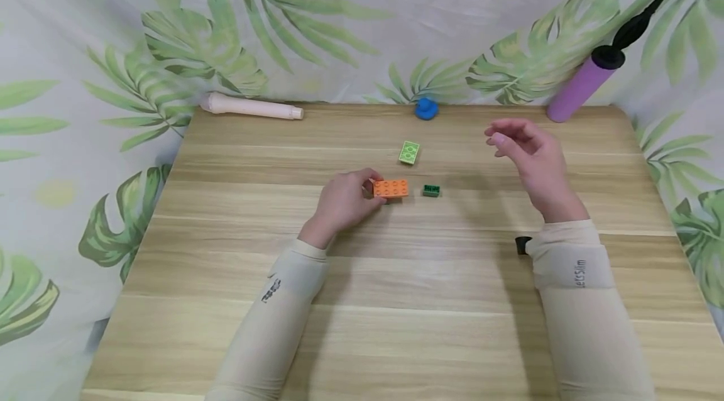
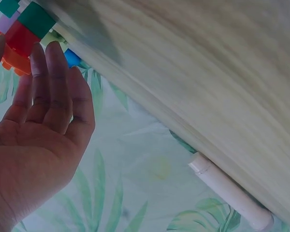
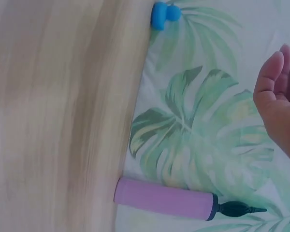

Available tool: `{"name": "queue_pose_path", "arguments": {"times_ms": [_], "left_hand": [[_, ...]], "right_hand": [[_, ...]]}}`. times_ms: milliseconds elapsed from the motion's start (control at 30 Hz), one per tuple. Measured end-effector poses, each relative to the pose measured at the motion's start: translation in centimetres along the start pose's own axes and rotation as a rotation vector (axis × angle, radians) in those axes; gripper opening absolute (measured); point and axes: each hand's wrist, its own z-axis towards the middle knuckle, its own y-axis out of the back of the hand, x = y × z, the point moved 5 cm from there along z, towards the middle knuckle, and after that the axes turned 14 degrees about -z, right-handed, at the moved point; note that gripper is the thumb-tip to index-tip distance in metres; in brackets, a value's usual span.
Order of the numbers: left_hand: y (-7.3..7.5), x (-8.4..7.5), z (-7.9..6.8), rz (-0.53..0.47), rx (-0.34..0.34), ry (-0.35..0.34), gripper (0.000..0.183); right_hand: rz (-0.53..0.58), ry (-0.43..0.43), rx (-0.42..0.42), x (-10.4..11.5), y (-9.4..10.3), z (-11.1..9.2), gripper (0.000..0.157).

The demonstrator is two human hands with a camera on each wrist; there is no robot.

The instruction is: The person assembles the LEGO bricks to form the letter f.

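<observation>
My left hand [image 1: 345, 200] pinches the left end of a stack of toy building bricks, thumb on the near side and fingers on the far side. From above, only its orange studded brick [image 1: 391, 188] shows. The left wrist view shows a red brick [image 2: 22, 38], a lilac brick [image 2: 6, 23] and a green brick [image 2: 36, 20] below the orange. A small dark green brick [image 1: 432, 190] lies just right of the stack. Behind them rests a light green brick [image 1: 409, 153]. My right hand [image 1: 534, 162] is raised at the right, fingers loosely bent, holding nothing.
At the table's back edge are a blue duck-like toy [image 1: 426, 109], a pale pink rod [image 1: 254, 107] at left, and a purple hand pump [image 1: 582, 85] with a black nozzle at right. A small black object [image 1: 522, 245] sits partly behind the right sleeve. A leaf-patterned cloth [image 1: 317, 24] hangs behind.
</observation>
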Motion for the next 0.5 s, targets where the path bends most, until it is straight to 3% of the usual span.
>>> {"name": "queue_pose_path", "arguments": {"times_ms": [233,500], "left_hand": [[-0.2,0.0,0.1,0.026,-0.007,-0.023,0.049],[-0.4,0.2,0.1,0.016,-0.012,-0.03,0.041]], "right_hand": [[0.046,-0.01,-0.007,-0.4,0.1,-0.3,0.018],[0.036,-0.019,0.009,-0.4,-0.7,-0.2,0.016]]}}
